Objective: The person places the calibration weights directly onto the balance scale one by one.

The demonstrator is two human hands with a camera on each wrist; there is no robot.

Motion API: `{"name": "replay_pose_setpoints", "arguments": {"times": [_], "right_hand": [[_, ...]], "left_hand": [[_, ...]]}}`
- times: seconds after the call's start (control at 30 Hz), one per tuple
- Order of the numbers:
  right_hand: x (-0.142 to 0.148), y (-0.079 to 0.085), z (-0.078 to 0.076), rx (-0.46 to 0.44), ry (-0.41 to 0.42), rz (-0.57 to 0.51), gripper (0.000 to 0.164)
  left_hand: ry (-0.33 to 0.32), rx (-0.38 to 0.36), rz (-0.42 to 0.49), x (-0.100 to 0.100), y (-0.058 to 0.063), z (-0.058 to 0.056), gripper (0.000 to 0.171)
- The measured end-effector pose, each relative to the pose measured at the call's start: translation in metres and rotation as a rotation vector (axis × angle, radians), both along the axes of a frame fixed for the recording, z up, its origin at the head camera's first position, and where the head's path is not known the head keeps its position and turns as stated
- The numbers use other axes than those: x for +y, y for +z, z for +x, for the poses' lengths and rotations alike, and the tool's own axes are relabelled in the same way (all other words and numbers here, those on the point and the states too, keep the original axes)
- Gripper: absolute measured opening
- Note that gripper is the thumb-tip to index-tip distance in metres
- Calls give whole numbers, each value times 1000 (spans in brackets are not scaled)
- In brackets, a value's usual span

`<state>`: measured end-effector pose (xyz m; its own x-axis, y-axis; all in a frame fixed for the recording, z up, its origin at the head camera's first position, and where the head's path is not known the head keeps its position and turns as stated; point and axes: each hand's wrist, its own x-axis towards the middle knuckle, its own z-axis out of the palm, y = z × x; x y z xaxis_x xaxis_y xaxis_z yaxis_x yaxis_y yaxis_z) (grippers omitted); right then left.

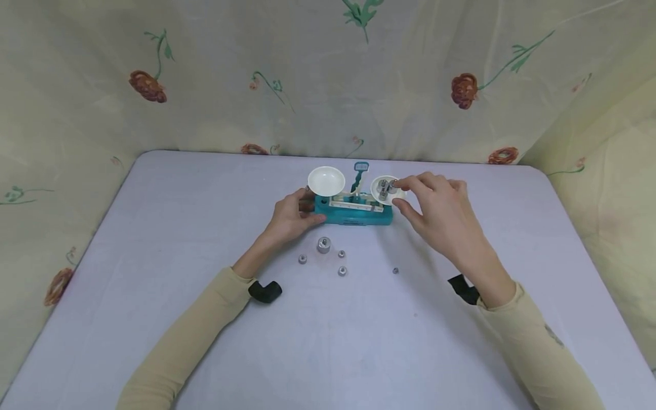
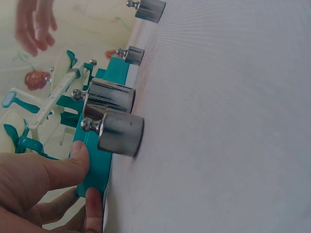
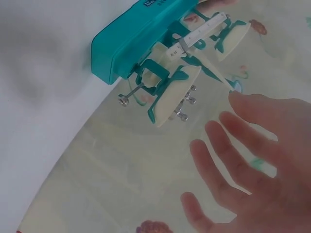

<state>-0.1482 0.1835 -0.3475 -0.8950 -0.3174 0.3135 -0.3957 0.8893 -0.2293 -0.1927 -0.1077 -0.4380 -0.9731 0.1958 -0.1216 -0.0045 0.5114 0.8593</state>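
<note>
A teal balance scale [image 1: 353, 217] stands toward the back of the table. My left hand [image 1: 291, 217] grips its left end, with the thumb [image 2: 79, 153] on the teal base in the left wrist view. The white left pan [image 1: 326, 181] holds nothing. Several metal weights [image 1: 383, 192] stand on the white right pan [image 3: 176, 94]. Beside that pan hovers my right hand [image 1: 443, 219], fingers spread and slightly bent. In the right wrist view nothing lies between its fingers, and it is apart from the weights.
In front of the scale, a large weight [image 1: 323, 245] and smaller ones, such as one weight [image 1: 342, 271], stand on the white table [image 1: 307, 353]. A tiny weight [image 1: 396, 271] sits farther right. A floral curtain [image 1: 318, 74] hangs behind the table.
</note>
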Motion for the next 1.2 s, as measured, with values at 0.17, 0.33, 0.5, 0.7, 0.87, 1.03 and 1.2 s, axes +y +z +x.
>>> {"name": "replay_pose_setpoints", "arguments": {"times": [0.17,0.33,0.5,0.7,0.87,1.03,1.2], "right_hand": [[-1,-1,2,-17,2,10,30],[-1,0,5,-33,13,25,29],[-4,3,8,-46,30,32,29],[-5,1,11,-67,48,61,30],[-5,-1,13,-110,61,111,34],[-4,-2,13,-146,89,162,38],[-5,-4,12,-167,99,164,41]], "left_hand": [[0,3,-5,0,-1,0,64],[-4,3,-9,0,-2,-1,64],[-5,4,-9,-1,-2,-1,65],[-6,9,-6,-1,-2,-1,65],[-10,7,-8,-1,-1,-1,65],[-10,7,-5,-1,-2,-1,64],[-10,12,-8,-1,-3,-2,65]]}}
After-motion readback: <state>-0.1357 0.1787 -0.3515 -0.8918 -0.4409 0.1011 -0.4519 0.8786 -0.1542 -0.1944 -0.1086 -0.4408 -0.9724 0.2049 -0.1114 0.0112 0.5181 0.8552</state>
